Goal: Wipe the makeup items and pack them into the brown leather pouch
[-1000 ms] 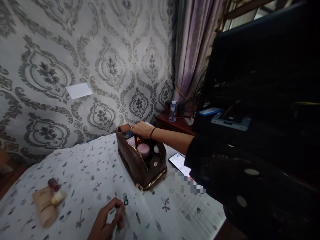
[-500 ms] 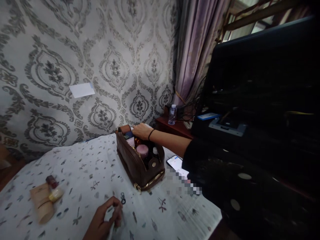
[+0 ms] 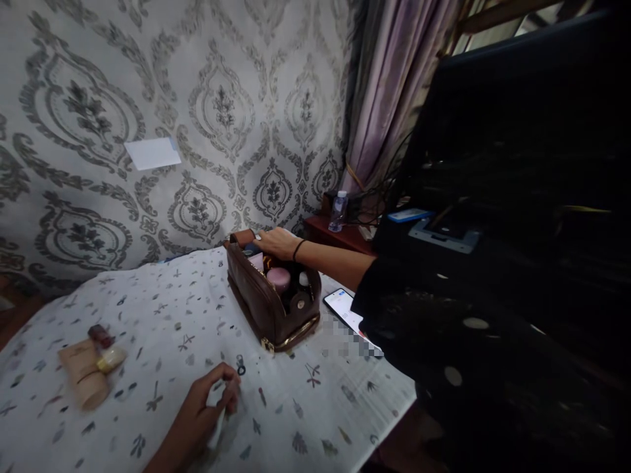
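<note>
- Right hand [image 3: 276,243] lies over the far rim of the brown, leather-look, gold-zipped bag [image 3: 249,299], which stands open on the white leaf-print cloth [image 3: 162,355]; its hold is hidden.
- Left hand [image 3: 214,394] curls loosely by a pale strip [image 3: 217,430]; whether gripped, I cannot tell.
- A sideways tug could tip the bag, spilling the round pink jar [image 3: 279,279].
- The black sleeve [image 3: 394,309] could nudge the lit phone [image 3: 340,305].
- Behind: grey damask wall [image 3: 217,125], purple curtain [image 3: 379,98].
</note>
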`<action>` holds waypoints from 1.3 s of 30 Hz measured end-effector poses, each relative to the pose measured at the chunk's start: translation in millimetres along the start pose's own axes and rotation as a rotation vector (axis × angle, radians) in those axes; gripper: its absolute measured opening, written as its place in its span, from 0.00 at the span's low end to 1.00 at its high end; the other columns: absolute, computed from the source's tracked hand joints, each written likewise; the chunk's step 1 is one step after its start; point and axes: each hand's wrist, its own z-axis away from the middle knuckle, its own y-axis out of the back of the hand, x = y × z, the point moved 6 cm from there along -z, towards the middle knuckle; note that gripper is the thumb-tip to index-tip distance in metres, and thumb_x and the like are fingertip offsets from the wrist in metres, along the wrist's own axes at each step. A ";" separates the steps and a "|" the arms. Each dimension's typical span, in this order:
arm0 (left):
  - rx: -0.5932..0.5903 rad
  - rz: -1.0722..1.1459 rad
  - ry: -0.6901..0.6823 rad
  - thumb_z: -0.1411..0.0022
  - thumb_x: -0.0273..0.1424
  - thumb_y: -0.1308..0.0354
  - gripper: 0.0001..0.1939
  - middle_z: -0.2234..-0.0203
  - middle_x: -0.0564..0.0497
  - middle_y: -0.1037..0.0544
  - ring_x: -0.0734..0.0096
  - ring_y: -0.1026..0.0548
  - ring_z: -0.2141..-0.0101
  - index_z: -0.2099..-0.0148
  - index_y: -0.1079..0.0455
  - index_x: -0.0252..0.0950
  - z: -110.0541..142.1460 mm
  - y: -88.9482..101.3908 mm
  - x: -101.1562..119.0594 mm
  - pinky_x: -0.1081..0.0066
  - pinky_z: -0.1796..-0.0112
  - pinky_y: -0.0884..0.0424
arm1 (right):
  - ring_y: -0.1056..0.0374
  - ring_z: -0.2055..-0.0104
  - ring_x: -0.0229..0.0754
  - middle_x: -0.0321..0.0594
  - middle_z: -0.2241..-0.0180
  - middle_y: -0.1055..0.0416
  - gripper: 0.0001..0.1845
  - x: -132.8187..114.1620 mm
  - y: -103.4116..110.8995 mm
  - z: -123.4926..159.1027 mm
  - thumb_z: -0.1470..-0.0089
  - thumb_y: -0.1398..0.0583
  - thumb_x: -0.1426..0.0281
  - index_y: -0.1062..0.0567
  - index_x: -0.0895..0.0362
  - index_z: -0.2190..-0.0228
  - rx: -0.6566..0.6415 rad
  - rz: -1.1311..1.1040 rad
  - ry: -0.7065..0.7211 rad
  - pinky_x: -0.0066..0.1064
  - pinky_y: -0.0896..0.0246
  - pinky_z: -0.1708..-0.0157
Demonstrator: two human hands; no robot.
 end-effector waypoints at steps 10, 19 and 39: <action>0.005 -0.053 -0.036 0.36 0.52 0.47 0.22 0.79 0.52 0.27 0.67 0.29 0.74 0.67 0.30 0.38 -1.5 4.3 11.1 0.70 0.68 0.31 | 0.30 0.60 0.44 0.44 0.60 0.24 0.12 2.1 47.1 66.5 0.36 0.46 0.75 0.25 0.58 0.56 0.062 -0.341 -0.120 0.30 0.49 0.67; 0.003 -0.112 -0.016 0.35 0.54 0.49 0.24 0.79 0.52 0.27 0.67 0.29 0.74 0.67 0.30 0.38 -3.0 2.8 9.1 0.71 0.67 0.33 | 0.31 0.60 0.43 0.49 0.57 0.27 0.10 -8.8 26.4 87.4 0.37 0.46 0.76 0.25 0.62 0.58 0.031 -0.346 -0.050 0.31 0.48 0.67; -0.006 -0.099 -0.056 0.33 0.49 0.49 0.20 0.79 0.53 0.27 0.67 0.29 0.74 0.67 0.31 0.39 -2.2 3.1 9.8 0.70 0.66 0.33 | 0.36 0.71 0.37 0.39 0.67 0.25 0.14 -28.4 29.7 101.7 0.43 0.42 0.72 0.26 0.58 0.54 -0.130 -0.535 0.175 0.29 0.52 0.71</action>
